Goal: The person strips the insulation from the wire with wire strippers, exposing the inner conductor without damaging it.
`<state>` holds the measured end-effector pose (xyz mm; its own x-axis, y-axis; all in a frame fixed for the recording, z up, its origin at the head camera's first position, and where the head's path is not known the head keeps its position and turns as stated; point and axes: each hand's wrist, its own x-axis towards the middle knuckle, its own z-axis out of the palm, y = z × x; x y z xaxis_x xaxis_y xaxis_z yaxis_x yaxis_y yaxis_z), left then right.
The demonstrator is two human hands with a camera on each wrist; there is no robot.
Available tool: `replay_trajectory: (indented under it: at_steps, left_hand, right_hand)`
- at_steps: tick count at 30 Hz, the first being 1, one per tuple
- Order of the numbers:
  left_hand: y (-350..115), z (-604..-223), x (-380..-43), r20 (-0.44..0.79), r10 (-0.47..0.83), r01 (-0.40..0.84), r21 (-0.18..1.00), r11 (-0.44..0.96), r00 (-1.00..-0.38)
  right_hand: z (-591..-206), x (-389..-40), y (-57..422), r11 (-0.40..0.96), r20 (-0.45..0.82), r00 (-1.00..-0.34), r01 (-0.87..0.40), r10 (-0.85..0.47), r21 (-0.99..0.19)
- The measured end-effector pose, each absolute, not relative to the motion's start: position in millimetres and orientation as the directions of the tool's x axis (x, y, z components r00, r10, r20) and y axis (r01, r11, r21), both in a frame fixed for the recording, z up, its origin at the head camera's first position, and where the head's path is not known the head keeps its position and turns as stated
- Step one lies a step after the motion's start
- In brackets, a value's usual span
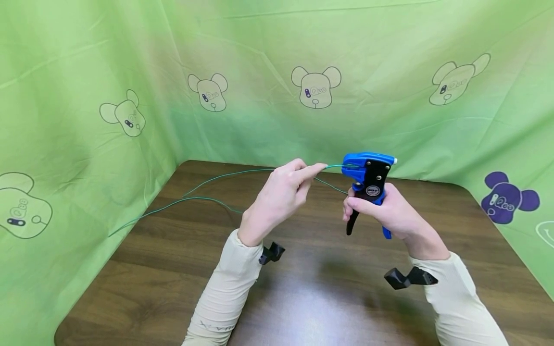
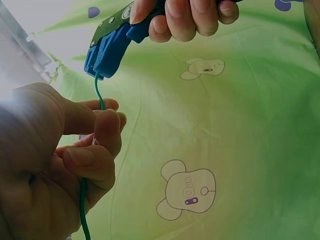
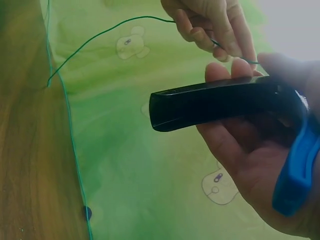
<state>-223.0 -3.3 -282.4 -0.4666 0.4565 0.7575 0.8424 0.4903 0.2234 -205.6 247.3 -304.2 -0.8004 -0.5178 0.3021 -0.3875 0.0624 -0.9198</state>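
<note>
The left hand (image 1: 280, 193) pinches a thin, green, insulated wire (image 1: 334, 166) running into the jaws of a blue-and-black pistol-shaped stripper (image 1: 374, 177) gripped in the right hand (image 1: 396, 210), where a loose pinch could let the wire slip.

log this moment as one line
left hand: pinches green wire | right hand: grips blue-and-black wire stripper | green wire: runs into wire stripper | both hands: above wooden table
</note>
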Motion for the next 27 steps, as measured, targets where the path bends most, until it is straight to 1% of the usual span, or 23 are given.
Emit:
replay_trajectory:
  at_steps: [7,14,17,23,27]
  left_hand:
    - [-3.4,-282.2,-223.2,0.758,0.456,0.844,0.224,0.488,-0.465]
    - [-5.4,-282.4,-224.2,0.762,0.447,0.841,0.229,0.491,-0.468]
    - [-6.0,-282.5,-224.5,0.759,0.448,0.838,0.230,0.494,-0.473]
    - [-6.4,-282.5,-224.6,0.749,0.458,0.836,0.229,0.499,-0.479]
    - [-7.0,-282.4,-224.2,0.745,0.459,0.836,0.240,0.494,-0.485]
  right_hand:
    - [-305.6,-203.8,242.0,0.064,0.320,-0.816,-0.397,-0.482,-0.916]
    - [-307.1,-204.6,237.2,0.019,0.336,-0.816,-0.390,-0.471,-0.920]
    - [-307.6,-204.7,236.6,0.004,0.312,-0.820,-0.358,-0.480,-0.934]
    - [-308.3,-203.5,238.9,-0.025,0.227,-0.826,-0.250,-0.515,-0.968]
    - [-308.8,-203.0,239.4,-0.042,0.202,-0.820,-0.213,-0.535,-0.976]
